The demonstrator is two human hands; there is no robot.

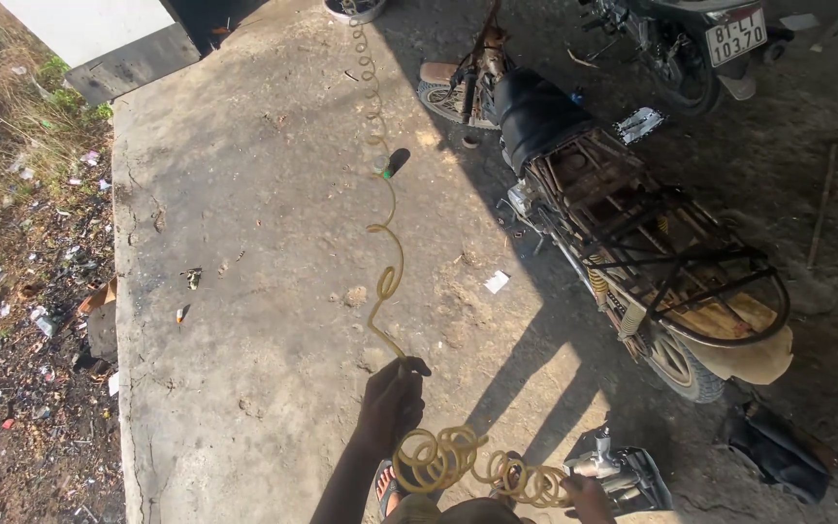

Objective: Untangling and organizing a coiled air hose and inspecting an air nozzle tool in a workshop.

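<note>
Your left hand is closed around a yellow coiled hose, which stretches away across the concrete floor past a worn motorbike. Your right hand grips the bunched coils near your body, just beside a metal tool at the frame's bottom edge.

The left hand is stretched forward toward twelve o'clock, forearm rising from the bottom edge at about six o'clock, back of the hand up, fingers curled shut in a fist-like grip with the thumb across the top. The right hand sits low at about five o'clock, close to the body, only partly in view, its fingers bent closed.
</note>
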